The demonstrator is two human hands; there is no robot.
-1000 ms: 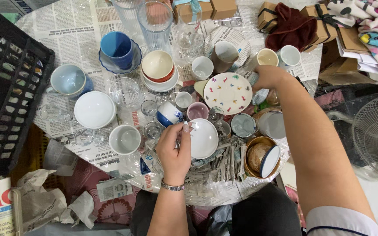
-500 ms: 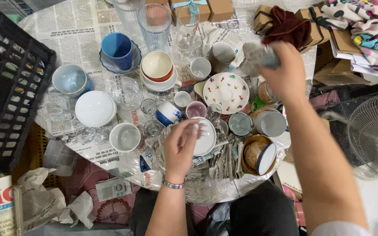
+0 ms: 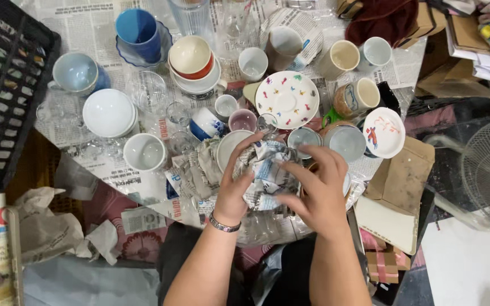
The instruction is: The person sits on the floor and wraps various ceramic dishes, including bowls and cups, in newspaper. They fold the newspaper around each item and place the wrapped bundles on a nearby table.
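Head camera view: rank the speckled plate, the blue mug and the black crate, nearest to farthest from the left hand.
From the left hand:
1. Speckled plate, just beyond the fingers, slightly right.
2. Blue mug, far end of the table, to the left.
3. Black crate, at the far left edge.

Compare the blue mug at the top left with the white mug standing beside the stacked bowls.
The blue mug is deep blue inside and out; the white mug is plain white. The blue mug stands on a blue-rimmed saucer; the white mug stands straight on the newspaper. The blue mug looks larger than the white mug. Both stand upright, look empty, and lie beyond the left hand and right hand, which clasp a paper-wrapped bundle.
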